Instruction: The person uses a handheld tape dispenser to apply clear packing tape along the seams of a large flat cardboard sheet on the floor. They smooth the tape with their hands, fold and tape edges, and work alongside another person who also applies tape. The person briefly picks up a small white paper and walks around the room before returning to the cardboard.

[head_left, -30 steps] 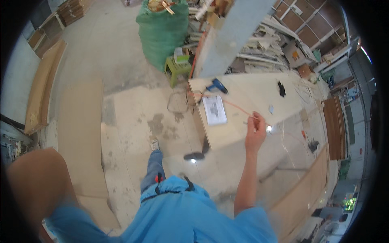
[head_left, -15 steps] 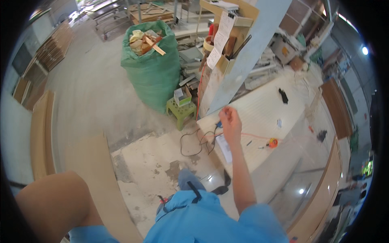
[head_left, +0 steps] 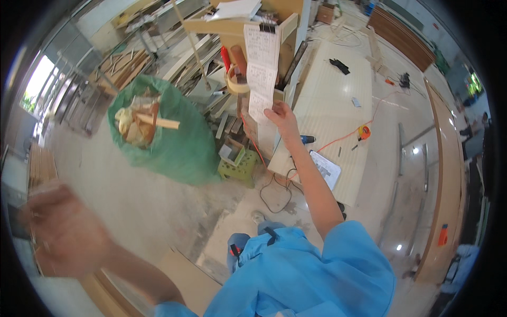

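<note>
My right hand is closed at the lower right edge of a long printed paper sheet, pinching it between thumb and fingers. A black binder clip holds the sheet's top against a wooden rack. My left hand is lifted at the far left, smeared by motion, so its fingers cannot be read. Beside the paper a roll of cream tape hangs at the rack. Below my right hand, a blue and black tool and a white printed sheet lie on a pale ribbed panel.
Left of the rack stands a green sack filled with scraps. A small open box rests on a green stool. Black cable loops by the panel's near end. An orange-yellow tape measure lies on the panel.
The view has turned right and come closer to the rack. My right hand has moved from above the panel to the paper's lower end. My left arm has swung out with the hand now visible.
</note>
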A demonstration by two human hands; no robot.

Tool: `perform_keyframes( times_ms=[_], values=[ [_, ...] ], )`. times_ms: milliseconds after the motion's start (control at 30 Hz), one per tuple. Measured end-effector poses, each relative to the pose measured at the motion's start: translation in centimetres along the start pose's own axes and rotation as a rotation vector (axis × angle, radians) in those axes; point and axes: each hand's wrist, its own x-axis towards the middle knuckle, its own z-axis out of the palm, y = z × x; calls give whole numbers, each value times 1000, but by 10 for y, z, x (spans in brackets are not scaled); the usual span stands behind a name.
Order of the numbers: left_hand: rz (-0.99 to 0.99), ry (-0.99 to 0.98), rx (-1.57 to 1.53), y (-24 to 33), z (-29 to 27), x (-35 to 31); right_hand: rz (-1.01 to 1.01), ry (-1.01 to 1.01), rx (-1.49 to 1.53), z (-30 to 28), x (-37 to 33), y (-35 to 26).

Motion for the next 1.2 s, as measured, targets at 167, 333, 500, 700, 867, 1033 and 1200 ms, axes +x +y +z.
perform_keyframes(
  times_ms=[167, 333, 500, 700, 867, 1033, 1200],
  values=[
    [-660, 211, 139, -161, -59, -109, 131, -11, 207, 25, -13, -9],
    [-1026, -52, 17, -245, -46, -130, 124, 101, 240, 39, -72, -18],
    [-814, -402, 202, -259, -9, -75, 89, 227, 262, 57, -116, -37],
    [87, -1094, 342, -254, 84, 36, -71, 247, 75, 64, -149, -57],
    [428, -1576, 563, -274, 154, 74, -68, 298, -37, 62, -158, -67],
    [384, -1927, 886, -290, 187, 75, -109, 354, -155, 51, -164, -60],
    [500, -1922, 749, -300, 194, 76, -228, 420, -386, 48, -161, -54]
  ],
)
